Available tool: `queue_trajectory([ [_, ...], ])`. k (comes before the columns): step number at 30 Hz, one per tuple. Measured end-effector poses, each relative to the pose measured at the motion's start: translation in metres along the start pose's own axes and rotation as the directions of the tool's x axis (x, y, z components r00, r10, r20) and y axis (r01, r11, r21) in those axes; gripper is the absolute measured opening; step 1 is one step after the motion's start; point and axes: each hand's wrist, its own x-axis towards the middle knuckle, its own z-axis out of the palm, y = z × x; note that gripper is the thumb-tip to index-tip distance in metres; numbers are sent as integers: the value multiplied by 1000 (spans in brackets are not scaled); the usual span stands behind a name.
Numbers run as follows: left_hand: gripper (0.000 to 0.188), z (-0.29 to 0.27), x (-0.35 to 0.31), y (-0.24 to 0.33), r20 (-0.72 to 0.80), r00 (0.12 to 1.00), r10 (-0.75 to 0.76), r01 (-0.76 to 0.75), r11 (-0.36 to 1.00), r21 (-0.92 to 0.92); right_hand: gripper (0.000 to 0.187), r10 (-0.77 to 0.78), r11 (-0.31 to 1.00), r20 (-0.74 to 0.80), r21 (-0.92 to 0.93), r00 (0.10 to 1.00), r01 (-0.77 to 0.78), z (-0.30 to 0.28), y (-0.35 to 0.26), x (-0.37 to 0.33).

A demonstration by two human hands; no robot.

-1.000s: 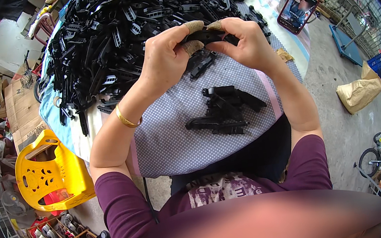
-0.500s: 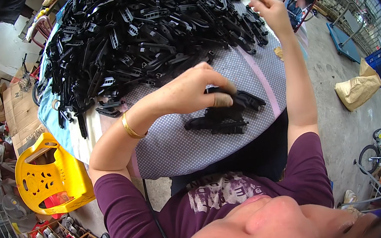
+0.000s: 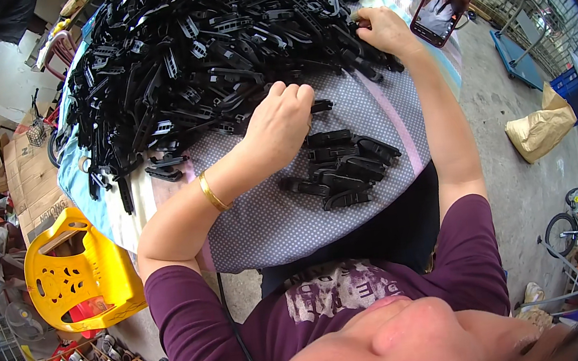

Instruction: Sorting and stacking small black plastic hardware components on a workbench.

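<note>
On the table [image 3: 265, 219], black clips [image 3: 214, 38] under both hands, left hand [image 3: 280, 120], right hand [image 3: 382, 28]

From my feed: big far heap of glossy black plastic clips [image 3: 215, 52] on a grey white-dotted tablecloth [image 3: 265, 219] with a pink stripe; near-left moulded yellow plastic chair [image 3: 70, 279], thin gold bangle [image 3: 212, 191], maroon sleeve [image 3: 191, 322], tan sack [image 3: 543, 131] right.

Big heap of black plastic parts [image 3: 215, 52] blocks the far and left surface [image 3: 272, 218]; small stack of black parts [image 3: 341, 167] sits near the front edge; bare dotted cloth open between heap and stack, and left of the stack; phone [image 3: 439, 7] crowds the far right corner; left hand [image 3: 278, 120] occupies the gap at the heap's edge.
</note>
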Motion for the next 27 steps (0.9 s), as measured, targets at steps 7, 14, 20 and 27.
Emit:
queue_trajectory([
  [7,55,-26,11,6,130,944,-305,304,644,-702,34,35,997,-148,78,988,-24,6,-8,4],
  [14,41,-24,18,-6,239,876,-419,372,269,-888,32,-86,794,-426,517,900,321,-15,-20,-17],
  [20,27,-22,17,-11,171,844,-509,158,-70,-985,24,-378,380,-11,910,926,167,-42,-94,-62],
  [27,31,-19,18,-10,174,851,-495,175,-46,-984,19,-355,607,-160,710,921,357,-33,-96,-65],
])
